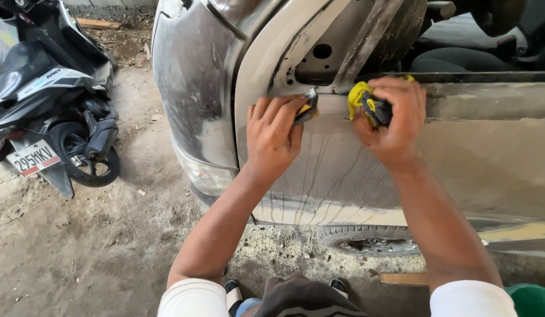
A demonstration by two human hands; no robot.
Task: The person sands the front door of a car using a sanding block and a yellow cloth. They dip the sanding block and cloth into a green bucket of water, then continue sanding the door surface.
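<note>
Centre frame: my left hand (273, 132) presses sanding pad (308, 110) flat to wet fender (343, 170); right hand (391, 120) clenches yellow cloth (359, 97), ready for wiping.

A black and grey scooter (46, 100) stands on the dirt floor (79, 246), a wooden plank (97, 24) behind it

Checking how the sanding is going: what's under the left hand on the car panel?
Under the left hand a dark sanding sheet with a yellow edge is pressed against the wet grey panel; most of it is hidden.
</note>
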